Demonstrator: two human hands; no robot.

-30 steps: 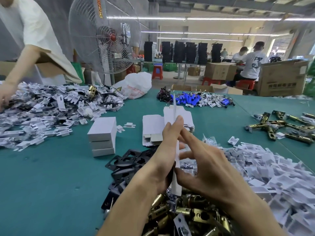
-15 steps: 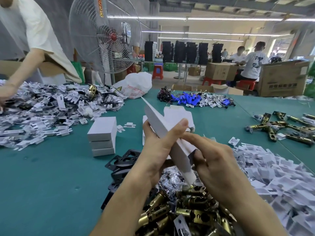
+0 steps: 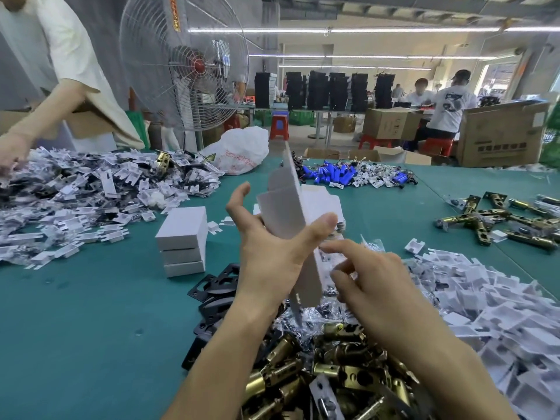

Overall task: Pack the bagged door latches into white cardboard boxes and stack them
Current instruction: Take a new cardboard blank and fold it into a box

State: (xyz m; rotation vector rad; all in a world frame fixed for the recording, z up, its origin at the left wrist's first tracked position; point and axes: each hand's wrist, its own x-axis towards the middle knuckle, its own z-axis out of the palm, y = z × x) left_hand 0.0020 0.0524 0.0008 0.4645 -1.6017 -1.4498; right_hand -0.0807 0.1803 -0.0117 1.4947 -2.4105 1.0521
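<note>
Large pedestal fan (image 3: 194, 65) at far edge of green-topped table (image 3: 75, 328). Right of fan: red plastic stool (image 3: 279, 126), brown cartons (image 3: 391, 122), stacks of black boxes (image 3: 318, 89). Above-right of fan: long tube lights (image 3: 378, 30) under beamed ceiling (image 3: 394, 7). Far right of fan: bright opening (image 3: 500, 77).

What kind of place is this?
Most likely a factory packing floor: heaps of brass door latches on a long green table, white boxes stacked beside them, big brown cartons behind.
</note>
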